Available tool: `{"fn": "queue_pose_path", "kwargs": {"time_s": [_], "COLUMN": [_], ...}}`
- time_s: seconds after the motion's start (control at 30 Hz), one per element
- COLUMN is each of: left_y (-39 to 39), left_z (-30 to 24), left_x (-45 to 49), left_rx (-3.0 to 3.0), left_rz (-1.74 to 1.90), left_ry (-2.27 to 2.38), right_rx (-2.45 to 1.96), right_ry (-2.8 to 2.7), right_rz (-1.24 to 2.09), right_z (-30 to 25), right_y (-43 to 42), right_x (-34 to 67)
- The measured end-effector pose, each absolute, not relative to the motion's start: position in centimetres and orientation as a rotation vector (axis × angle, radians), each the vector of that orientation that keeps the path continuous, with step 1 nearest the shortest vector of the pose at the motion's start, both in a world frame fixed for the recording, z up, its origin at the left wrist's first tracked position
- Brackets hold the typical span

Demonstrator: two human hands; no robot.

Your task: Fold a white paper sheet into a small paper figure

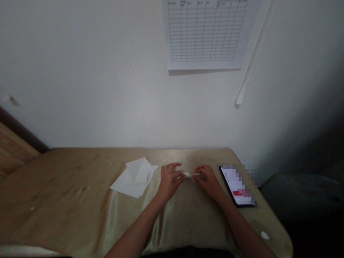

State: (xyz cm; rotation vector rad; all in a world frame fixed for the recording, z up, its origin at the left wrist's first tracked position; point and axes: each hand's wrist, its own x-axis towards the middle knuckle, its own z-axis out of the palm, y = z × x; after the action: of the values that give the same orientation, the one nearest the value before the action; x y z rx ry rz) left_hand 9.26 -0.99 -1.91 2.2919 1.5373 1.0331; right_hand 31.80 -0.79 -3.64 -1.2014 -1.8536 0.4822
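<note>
Between my two hands is a small piece of folded white paper (191,175), held just above the table. My left hand (170,178) pinches its left end between thumb and index finger, with the other fingers raised. At the right end, my right hand (206,178) grips the paper with thumb and fingertips. Parts of the paper are covered by my fingers, so its full shape is hard to make out. To the left of my left hand lies a stack of white paper sheets (122,186), with a smaller creased, folded paper (138,170) on top.
A phone (239,188) with a lit screen, partly blurred out, lies right of my right hand. A small white scrap (264,235) is near the right edge of the cloth-covered table (67,186). The wall behind carries a printed chart (204,36).
</note>
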Motion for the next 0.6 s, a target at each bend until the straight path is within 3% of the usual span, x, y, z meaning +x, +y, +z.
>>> {"fn": "queue_pose_path", "kwargs": {"time_s": [0.33, 0.6], "left_y": [-0.92, -1.69], "left_z": [-1.29, -1.89], "left_x": [9.45, 9.95], "left_rx": [2.123, 2.208], "left_rz": [1.11, 0.924], "left_ry": [1.626, 1.761], "right_rx": [-1.279, -1.34], "right_ry": [-1.942, -1.999], "right_rz": [0.476, 0.394], "right_z": [-3.87, -4.09], "right_y": [-0.85, -0.73], "right_x": [31.56, 31.53]}}
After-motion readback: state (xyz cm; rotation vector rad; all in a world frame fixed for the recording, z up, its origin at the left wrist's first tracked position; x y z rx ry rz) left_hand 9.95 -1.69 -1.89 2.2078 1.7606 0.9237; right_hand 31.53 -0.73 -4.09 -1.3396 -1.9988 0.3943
